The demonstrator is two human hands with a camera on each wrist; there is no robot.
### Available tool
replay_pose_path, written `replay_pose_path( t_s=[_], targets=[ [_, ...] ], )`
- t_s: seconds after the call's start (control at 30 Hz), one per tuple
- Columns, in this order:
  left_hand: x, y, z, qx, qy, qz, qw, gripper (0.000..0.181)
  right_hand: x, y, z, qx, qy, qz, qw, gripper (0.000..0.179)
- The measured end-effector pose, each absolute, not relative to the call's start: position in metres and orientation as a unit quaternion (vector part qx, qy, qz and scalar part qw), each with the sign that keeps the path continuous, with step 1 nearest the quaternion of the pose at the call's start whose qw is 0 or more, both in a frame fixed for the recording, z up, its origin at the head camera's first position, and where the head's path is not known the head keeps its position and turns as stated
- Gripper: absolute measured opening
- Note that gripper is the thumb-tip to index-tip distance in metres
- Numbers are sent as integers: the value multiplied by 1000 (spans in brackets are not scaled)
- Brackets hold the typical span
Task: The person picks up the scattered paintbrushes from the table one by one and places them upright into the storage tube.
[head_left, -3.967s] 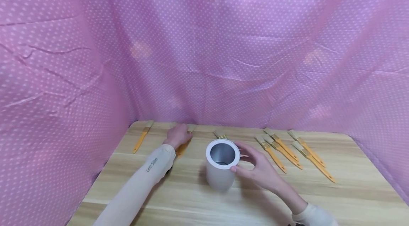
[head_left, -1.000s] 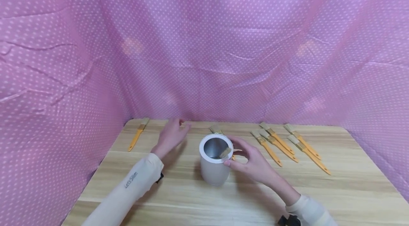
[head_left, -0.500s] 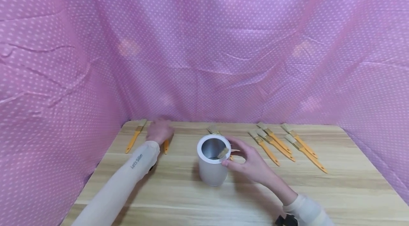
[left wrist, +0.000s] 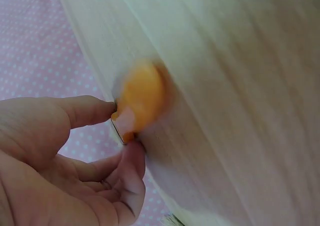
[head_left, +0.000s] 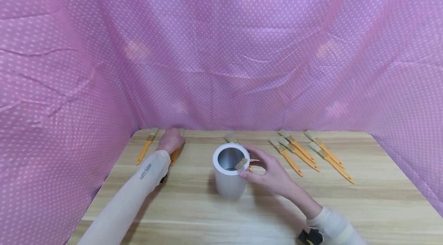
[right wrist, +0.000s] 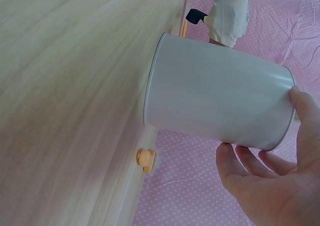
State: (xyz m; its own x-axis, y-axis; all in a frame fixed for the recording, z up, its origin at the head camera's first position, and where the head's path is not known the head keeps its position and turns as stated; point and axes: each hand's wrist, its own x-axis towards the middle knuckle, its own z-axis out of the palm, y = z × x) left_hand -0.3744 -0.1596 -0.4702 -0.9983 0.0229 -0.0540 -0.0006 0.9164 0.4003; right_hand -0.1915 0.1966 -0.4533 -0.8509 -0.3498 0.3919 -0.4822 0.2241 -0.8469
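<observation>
At the table's back left, my left hand (head_left: 171,140) pinches a paintbrush between thumb and fingers. The brush's orange handle (left wrist: 144,91) points toward the left wrist camera and looks blurred; the hand covers much of the brush in the head view. My right hand (head_left: 271,170) holds the side and rim of an upright white can (head_left: 230,183), thumb near the front of the rim. Inside the can, the pale bristles of one paintbrush (head_left: 241,163) lean against the right wall, its handle hidden. Another paintbrush (head_left: 231,138) lies behind the can, partly hidden by it.
One paintbrush (head_left: 147,147) lies left of my left hand. Several more orange-handled paintbrushes (head_left: 309,152) lie at the right, bristles toward the back. Pink dotted cloth (head_left: 221,83) hangs around the wooden table (head_left: 194,214) at the back and sides.
A paintbrush now stands in the can, which held none at first. My left hand has moved left to another paintbrush and grips it. The right hand stays on the can.
</observation>
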Motion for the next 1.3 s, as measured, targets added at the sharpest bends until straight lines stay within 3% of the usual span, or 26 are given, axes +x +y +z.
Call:
replay_pose_path(
  t_s=[0.1, 0.23, 0.33, 0.47, 0.57, 0.77, 1.03, 1.3],
  targets=[
    [-377, -161, -469, 13, 972, 234, 30, 26, -193, 197, -452, 273, -778, 562, 61, 75],
    [-381, -162, -471, 31, 961, 276, 22, 15, -193, 198, -451, 272, -782, 557, 59, 75],
    [-380, -163, -467, 38, 949, 312, 27, 25, -192, 198, -449, 265, -784, 559, 52, 75],
    [-372, -158, -453, 49, 936, 349, 19, 20, -191, 197, -449, 266, -782, 562, 51, 74],
    [-364, -149, -438, 59, 918, 392, 23, 30, -191, 197, -449, 268, -780, 563, 54, 74],
    [-336, -123, -396, 102, 894, 435, 38, 42, -191, 197, -449, 268, -782, 561, 48, 74],
    [-282, -90, -329, 180, 842, 507, 41, 39, -193, 197, -451, 267, -787, 555, 45, 75],
    [-238, -67, -300, 251, 784, 567, 19, 33, -190, 198, -449, 254, -793, 552, 42, 77]
  ],
)
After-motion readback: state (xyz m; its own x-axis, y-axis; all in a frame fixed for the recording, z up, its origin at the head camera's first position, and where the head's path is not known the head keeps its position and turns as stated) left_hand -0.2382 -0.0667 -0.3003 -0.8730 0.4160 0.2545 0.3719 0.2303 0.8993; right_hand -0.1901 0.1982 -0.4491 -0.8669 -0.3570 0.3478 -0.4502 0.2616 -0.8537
